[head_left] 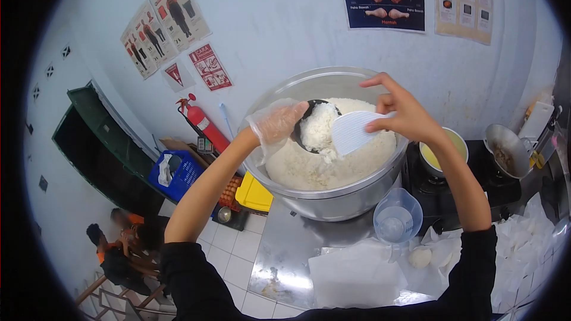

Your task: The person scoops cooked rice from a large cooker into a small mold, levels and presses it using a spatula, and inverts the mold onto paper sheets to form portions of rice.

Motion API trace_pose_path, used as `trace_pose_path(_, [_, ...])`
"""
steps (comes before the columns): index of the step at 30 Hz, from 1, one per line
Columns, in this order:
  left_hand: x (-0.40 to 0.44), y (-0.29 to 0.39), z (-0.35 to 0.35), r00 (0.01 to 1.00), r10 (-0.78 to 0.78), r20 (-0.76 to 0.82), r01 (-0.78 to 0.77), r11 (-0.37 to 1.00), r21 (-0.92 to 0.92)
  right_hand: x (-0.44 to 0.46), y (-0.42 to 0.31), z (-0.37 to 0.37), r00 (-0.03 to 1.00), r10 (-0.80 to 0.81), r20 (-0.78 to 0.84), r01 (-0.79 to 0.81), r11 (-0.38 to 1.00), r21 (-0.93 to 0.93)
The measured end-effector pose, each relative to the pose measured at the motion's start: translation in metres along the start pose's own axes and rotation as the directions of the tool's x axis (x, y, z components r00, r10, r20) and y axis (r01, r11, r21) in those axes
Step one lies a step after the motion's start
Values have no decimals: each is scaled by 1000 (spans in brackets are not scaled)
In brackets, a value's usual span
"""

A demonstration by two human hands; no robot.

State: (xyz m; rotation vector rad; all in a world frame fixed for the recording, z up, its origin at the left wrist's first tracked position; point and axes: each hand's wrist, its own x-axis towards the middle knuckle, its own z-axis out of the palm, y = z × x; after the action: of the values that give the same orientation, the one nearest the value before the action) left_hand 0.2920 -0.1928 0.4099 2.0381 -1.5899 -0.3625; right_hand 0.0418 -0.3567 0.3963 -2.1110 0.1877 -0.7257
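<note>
We see loose white rice [318, 126] heaped in a black bowl [298, 135], just right of the left grip [278, 123]; a few grains spill at its lower edge. A white paddle [355, 132], broad and ridged, sits just left of the right grip [407, 113], its edge against the heap. Below both grips, more rice fills a big silver pot [333, 205].

The pot's rim curves around both grips; we see free air above it, with the wall [285, 30] beyond. Right of the right grip, a pan of yellow contents [453, 141] stands near the pot. Nearer us than the grips, the bench [279, 255] has a jug [397, 217] and paper sheets [351, 276].

Left grip, in a clear glove, clasps the bowl's side. Right grip, bare, pinches the paddle with thumb on the blade, index finger stretched away.
</note>
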Motion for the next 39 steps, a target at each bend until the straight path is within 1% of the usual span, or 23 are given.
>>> trace_pose_path(2, [-4,10,-2,1000,9,-5,-9,997,76,18,-4,11,997,34,67,-38,998,56])
trace_pose_path(5, [-2,3,1,986,166,-14,-159,966,205,28,-7,23,999,-45,7,45,997,-59])
trace_pose_path(8, [-5,15,-6,995,75,61,-88,966,245,31,-8,28,998,-46,-47,40,992,-119])
trace_pose_path(11, [-3,18,-2,988,141,55,-151,946,288,31,-5,36,996,-7,-87,-7,986,-164])
trace_pose_path(14, [1,26,0,981,156,117,-188,914,359,31,-6,47,987,-59,-153,28,979,-203])
trace_pose_path(17, [2,25,1,981,138,138,-181,908,379,35,-1,52,966,-171,-192,104,943,-317])
trace_pose_path(20, [6,22,2,981,147,123,-183,910,371,38,-6,58,945,-226,-237,122,914,-387])
trace_pose_path(23, [9,15,5,980,168,109,-197,901,387,40,-12,63,933,-256,-253,104,866,-489])
trace_pose_path(26, [13,-1,4,983,164,80,-180,942,284,39,-16,56,962,-223,-156,117,856,-504])
trace_pose_path(27, [16,-16,9,971,231,-57,-209,942,261,39,-19,52,962,-223,-156,116,854,-507])
trace_pose_path(28, [19,-31,16,937,291,-196,-241,940,242,38,-21,46,962,-224,-156,116,852,-510])
trace_pose_path(29, [23,-46,20,878,343,-333,-277,933,229,36,-23,38,961,-228,-156,118,848,-516])
trace_pose_path(31, [20,-44,6,955,145,-260,-98,978,186,35,-30,20,990,-61,-126,-20,830,-558])
trace_pose_path(32, [18,-41,1,975,42,-220,-4,986,168,34,-31,14,993,25,-112,-86,810,-580])
trace_pose_path(33, [15,-35,0,975,-51,-218,70,995,76,35,-26,12,993,45,-109,-98,835,-541])
trace_pose_path(35, [10,-25,3,954,-234,-188,217,970,-107,36,-11,14,991,86,-102,-123,879,-460])
trace_pose_path(38, [17,-34,7,957,-175,-233,190,981,44,40,0,29,989,132,-60,-144,950,-277])
trace_pose_path(39, [19,-39,10,961,-63,-268,110,980,165,42,3,36,990,113,-81,-130,958,-257])
